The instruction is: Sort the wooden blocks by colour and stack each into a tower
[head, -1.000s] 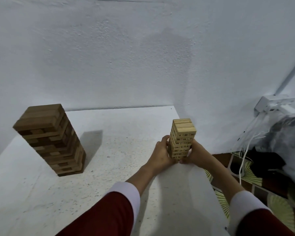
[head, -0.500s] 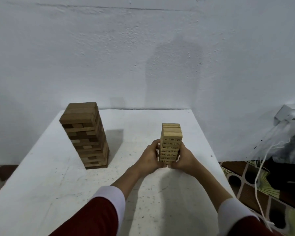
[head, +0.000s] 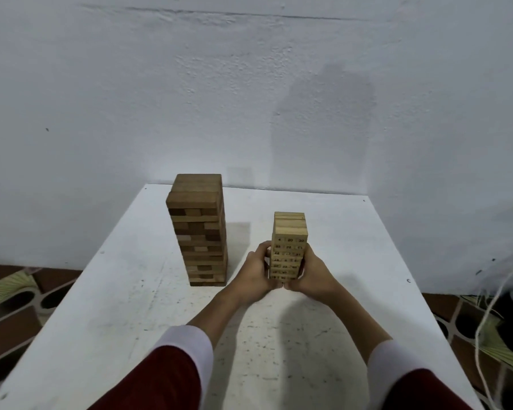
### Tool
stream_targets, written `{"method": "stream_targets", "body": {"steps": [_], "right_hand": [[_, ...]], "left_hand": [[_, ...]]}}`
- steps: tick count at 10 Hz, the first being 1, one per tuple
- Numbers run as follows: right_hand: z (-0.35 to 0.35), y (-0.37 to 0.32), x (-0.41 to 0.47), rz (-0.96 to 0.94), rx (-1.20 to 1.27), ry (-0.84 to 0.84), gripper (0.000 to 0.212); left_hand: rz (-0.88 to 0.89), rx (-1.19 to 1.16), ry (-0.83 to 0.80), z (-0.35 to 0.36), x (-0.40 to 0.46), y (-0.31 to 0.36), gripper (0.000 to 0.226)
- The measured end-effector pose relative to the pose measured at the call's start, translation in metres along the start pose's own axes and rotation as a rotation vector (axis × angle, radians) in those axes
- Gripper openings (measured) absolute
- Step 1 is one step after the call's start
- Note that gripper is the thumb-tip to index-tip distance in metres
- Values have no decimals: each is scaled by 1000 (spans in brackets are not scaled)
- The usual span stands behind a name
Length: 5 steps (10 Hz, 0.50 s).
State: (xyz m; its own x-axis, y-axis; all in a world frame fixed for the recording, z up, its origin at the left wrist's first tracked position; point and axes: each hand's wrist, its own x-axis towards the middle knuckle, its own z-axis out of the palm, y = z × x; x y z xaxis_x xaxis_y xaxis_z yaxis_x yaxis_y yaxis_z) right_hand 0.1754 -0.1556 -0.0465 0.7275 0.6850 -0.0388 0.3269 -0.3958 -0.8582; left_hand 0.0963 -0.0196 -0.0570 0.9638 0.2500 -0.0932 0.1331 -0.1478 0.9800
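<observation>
Dark red sleeves (head: 160, 380) w/ white cuffs (head: 187, 344), both arms; hands bare.

Lower sides of the pale tower (head: 289, 232) behind both hands; lower printed numbers blurred.

A white, speckled bench (head: 125, 315) stands against the wall; on it a dark tower (head: 200, 232) left; a shorter pale tower (head: 289, 232) just right.
</observation>
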Motion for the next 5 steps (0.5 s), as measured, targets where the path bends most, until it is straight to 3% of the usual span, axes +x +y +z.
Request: {"method": "stream_targets", "body": {"steps": [1, 4, 5], "right_hand": [[7, -2, 3, 0, -8, -11, 81], [10, 0, 3, -46, -27, -14, 82], [8, 4, -6, -21, -21, 9, 100]], "left_hand": [[-6, -60, 8, -6, -2, -3, 65], [-8, 225, 78, -8, -8, -3, 73], [-56, 342, 169, 1, -17, -9, 80]]}}
